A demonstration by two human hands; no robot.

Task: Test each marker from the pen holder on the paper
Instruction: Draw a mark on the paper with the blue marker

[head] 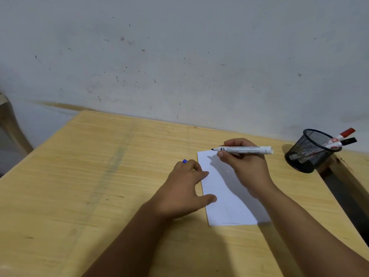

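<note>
On the wooden table [99,176] a white sheet of paper [225,196] lies lengthwise, running from near to far; the right hand [247,166] grasps an uncapped white marker [243,149] over the far end of the sheet, barrel lying almost level, its dark tip pointing left above the far left corner; whether the tip touches the sheet I cannot tell; the left hand [185,188] rests at the left edge of the paper, thumb and a fingertip on the sheet, its other fingers curled around a blue cap [184,161] that pokes out at the far side; at the far right stands a black mesh pen holder [311,150], well apart from the paper, with a red-capped marker [345,133] and a black-capped marker [347,141] leaning out of it to the right.
</note>
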